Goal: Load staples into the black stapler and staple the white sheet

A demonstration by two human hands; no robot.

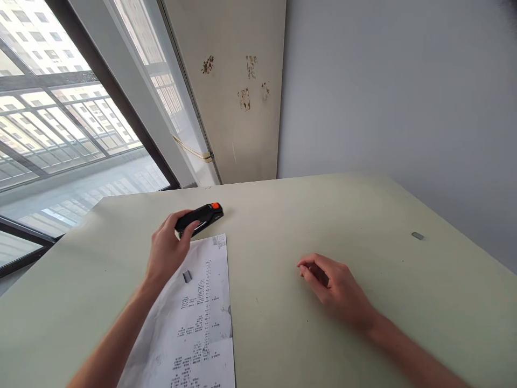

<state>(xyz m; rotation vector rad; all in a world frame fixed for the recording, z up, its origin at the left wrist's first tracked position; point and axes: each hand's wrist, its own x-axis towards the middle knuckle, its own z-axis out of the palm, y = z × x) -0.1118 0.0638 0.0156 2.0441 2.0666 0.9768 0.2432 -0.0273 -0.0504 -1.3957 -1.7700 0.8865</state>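
A black stapler with an orange tip is gripped between the thumb and fingers of my left hand, just past the top edge of a printed sheet of paper. On that sheet, close to my left wrist, rests a short grey strip of staples. My right hand is over the table to the right of the paper. Its thumb and forefinger meet in a pinch, and whatever is between them, if anything, is too small to make out.
Another small grey staple strip lies near the right side of the pale table. Beyond the table stand a blue-grey wall and a stained cabinet panel. A dark-framed window is at the left.
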